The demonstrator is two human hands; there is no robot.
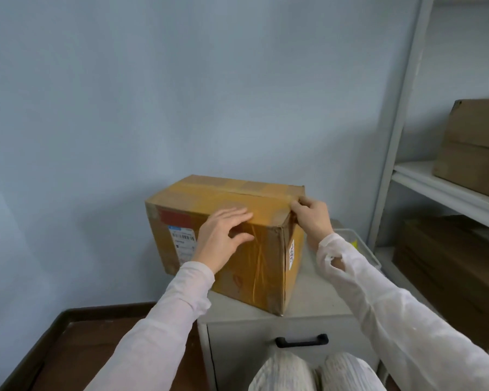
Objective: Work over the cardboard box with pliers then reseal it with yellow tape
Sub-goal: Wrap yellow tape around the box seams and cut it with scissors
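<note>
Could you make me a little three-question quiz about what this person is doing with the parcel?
1. True or false: the left hand rests spread on the cardboard box.
2. What is the right hand doing? A) holding pliers B) pinching at the box's top right corner C) pulling the drawer handle
3. Fill in: the box stands on a grey ___.

Key: 1 true; 2 B; 3 cabinet.

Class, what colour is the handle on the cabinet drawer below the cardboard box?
Black, on a pale grey drawer front; the handle shows best in the head view.
</note>
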